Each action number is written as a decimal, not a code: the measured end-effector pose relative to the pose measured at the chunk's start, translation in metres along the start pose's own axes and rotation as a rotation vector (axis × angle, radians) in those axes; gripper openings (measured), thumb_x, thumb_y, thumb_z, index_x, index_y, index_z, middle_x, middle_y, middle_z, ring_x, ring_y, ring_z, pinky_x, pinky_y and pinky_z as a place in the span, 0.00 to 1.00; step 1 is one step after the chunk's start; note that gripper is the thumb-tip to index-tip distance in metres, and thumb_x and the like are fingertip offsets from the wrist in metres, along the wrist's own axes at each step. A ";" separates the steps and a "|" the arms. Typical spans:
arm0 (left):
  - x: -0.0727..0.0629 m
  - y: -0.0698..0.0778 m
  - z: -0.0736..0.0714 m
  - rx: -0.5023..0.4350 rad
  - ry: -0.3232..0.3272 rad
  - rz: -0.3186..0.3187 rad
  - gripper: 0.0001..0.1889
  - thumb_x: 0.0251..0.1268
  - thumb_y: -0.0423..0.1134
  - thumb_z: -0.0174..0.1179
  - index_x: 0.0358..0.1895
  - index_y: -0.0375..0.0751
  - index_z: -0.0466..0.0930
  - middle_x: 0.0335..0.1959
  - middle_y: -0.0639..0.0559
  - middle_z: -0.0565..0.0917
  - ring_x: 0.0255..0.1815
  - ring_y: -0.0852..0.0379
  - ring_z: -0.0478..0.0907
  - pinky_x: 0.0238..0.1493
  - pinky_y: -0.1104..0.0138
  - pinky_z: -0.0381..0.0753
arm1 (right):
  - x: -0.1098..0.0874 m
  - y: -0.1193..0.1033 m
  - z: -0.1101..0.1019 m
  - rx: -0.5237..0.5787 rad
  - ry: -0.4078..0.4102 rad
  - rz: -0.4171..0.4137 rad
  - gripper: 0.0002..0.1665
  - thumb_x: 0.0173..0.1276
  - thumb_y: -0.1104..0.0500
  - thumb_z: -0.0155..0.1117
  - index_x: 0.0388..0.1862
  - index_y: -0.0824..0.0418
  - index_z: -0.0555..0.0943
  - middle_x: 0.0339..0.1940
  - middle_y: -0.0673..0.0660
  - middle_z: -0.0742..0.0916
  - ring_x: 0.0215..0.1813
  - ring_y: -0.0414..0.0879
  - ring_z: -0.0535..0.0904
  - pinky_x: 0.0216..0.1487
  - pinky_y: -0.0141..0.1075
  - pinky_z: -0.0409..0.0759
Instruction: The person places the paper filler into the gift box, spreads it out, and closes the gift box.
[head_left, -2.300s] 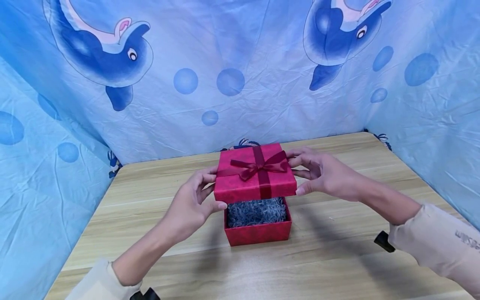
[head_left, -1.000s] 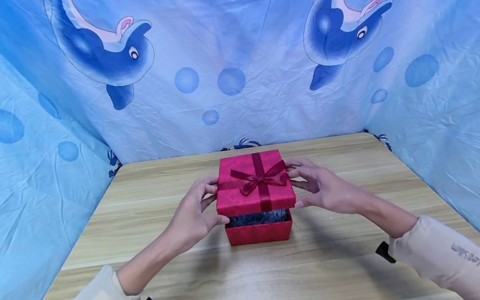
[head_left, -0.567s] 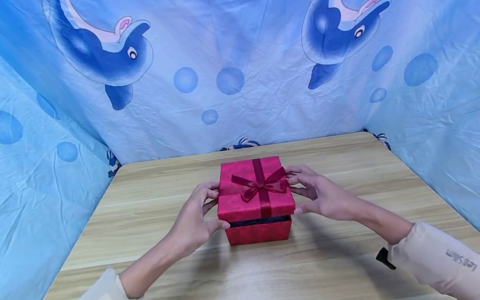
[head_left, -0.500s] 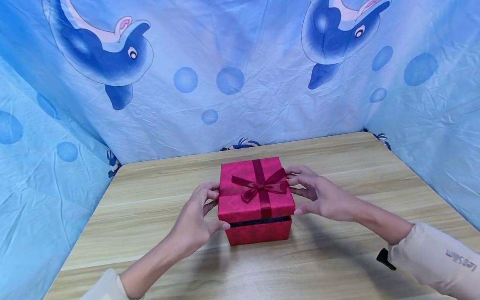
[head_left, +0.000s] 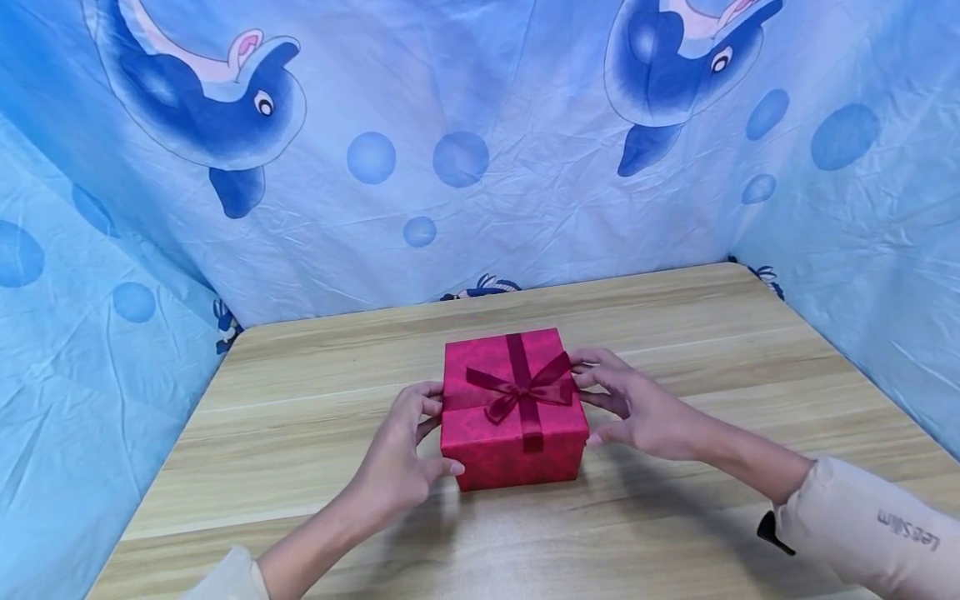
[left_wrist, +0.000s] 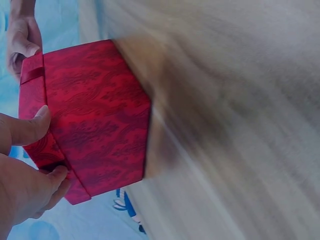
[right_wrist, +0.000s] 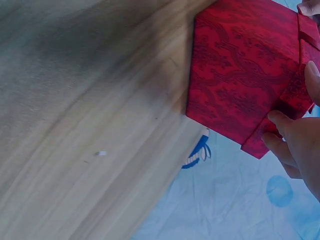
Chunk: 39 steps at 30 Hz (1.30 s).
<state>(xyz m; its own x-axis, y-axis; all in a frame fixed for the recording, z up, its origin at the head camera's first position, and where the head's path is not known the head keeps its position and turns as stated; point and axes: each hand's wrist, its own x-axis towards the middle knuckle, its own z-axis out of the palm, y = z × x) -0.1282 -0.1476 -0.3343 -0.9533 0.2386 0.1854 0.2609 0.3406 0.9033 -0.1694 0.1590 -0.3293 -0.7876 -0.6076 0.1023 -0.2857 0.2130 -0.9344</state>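
A red patterned gift box (head_left: 517, 472) stands on the wooden table, its lid (head_left: 480, 425) fitted down over the top. Dark red ribbon crosses the lid and is tied in a bow (head_left: 521, 391). My left hand (head_left: 397, 458) holds the lid's left side, thumb near the front corner and fingers farther back. On the opposite side, my right hand (head_left: 645, 412) holds the lid in the same way. In the left wrist view, the thumb and fingertips touch the lid's band just above the box wall (left_wrist: 100, 115). The inside of the box is hidden.
The light wooden table (head_left: 315, 367) reaches back to a blue cloth backdrop (head_left: 525, 217) printed with dolphins and bubbles. More cloth hangs at the left and right. A small white scrap (right_wrist: 101, 153) lies on the table right of the box.
Both hands have brought the lid down onto the box. The gap that showed grey shredded filling has closed, and the filling is now covered.
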 end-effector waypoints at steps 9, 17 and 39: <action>-0.005 -0.006 0.006 0.044 -0.004 -0.010 0.28 0.38 0.13 0.70 0.40 0.36 0.66 0.64 0.51 0.66 0.63 0.52 0.70 0.61 0.65 0.72 | -0.003 0.012 0.007 -0.003 0.012 -0.041 0.30 0.48 0.80 0.67 0.53 0.69 0.74 0.69 0.60 0.62 0.68 0.59 0.65 0.64 0.39 0.69; -0.009 -0.011 0.009 0.077 -0.008 0.030 0.28 0.37 0.13 0.70 0.41 0.36 0.67 0.65 0.50 0.64 0.64 0.53 0.68 0.61 0.67 0.71 | -0.006 0.016 0.012 -0.020 0.011 -0.021 0.33 0.48 0.82 0.64 0.56 0.68 0.73 0.69 0.58 0.60 0.68 0.57 0.64 0.65 0.40 0.67; -0.011 -0.017 0.005 0.334 -0.010 -0.009 0.33 0.43 0.21 0.72 0.56 0.34 0.67 0.69 0.45 0.61 0.61 0.42 0.71 0.58 0.56 0.76 | -0.018 0.020 0.004 -0.151 0.031 0.021 0.40 0.55 0.75 0.68 0.67 0.69 0.67 0.72 0.61 0.61 0.71 0.62 0.62 0.66 0.48 0.64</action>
<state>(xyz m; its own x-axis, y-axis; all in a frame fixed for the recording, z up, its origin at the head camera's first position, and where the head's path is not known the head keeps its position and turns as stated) -0.1217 -0.1511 -0.3535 -0.9546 0.2429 0.1726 0.2897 0.6214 0.7279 -0.1588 0.1707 -0.3514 -0.8101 -0.5784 0.0960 -0.3461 0.3396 -0.8746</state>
